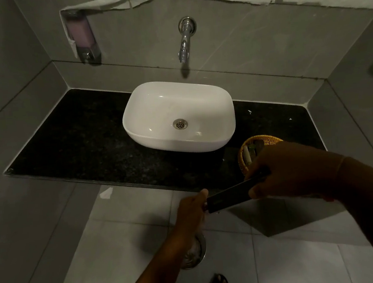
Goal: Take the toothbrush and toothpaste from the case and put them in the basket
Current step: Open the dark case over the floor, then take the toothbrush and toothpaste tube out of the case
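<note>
Case [234,195], dark and slim, hangs over the floor between your hands: left hand [191,211] pinching its near end, right hand [284,173] clamped on the far end. Pull carelessly and its contents drop short of the basket [242,156] on the desk [85,139].

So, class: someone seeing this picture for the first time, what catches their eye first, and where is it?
The bright white basin on the black counter, centre frame, under a chrome wall tap. Next, low in the frame, the two hands: the right hand and left hand hold a dark case between them, in front of a wicker basket.
</note>
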